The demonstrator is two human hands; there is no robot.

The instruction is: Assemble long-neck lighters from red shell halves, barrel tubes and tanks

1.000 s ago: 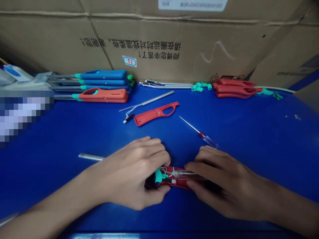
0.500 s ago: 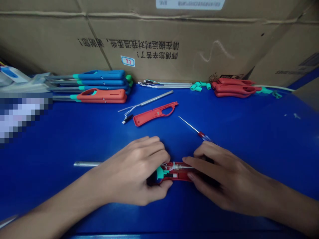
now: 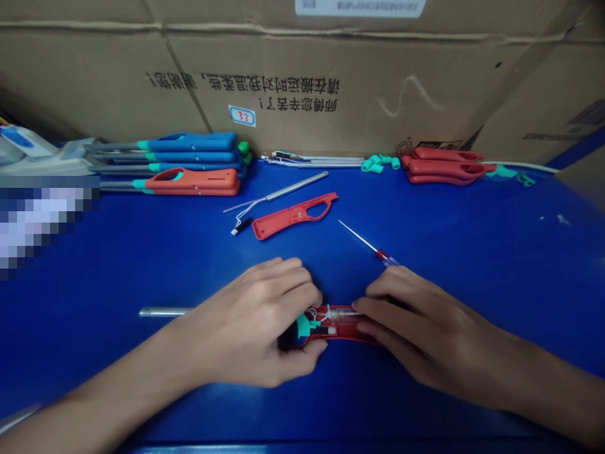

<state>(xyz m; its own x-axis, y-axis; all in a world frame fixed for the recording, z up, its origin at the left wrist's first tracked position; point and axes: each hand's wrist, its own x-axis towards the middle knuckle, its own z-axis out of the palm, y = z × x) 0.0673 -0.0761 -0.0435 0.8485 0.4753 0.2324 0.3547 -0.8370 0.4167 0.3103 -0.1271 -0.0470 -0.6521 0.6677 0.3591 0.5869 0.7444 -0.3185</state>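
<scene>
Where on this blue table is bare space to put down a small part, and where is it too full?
Free: the wide blue patch right of the screwdriver, below the red shells; also the left side between the lighter stack and the metal tube. Crowded: the back edge, and around the open lighter.

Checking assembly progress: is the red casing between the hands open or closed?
Open: white wires, a teal part and a clear tube lie exposed inside the red casing.

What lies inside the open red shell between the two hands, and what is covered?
Inside the red shell a teal piece, thin white wires and a clear tube show. The left hand covers its left end, the right hand its right end, so the rest is hidden.
</scene>
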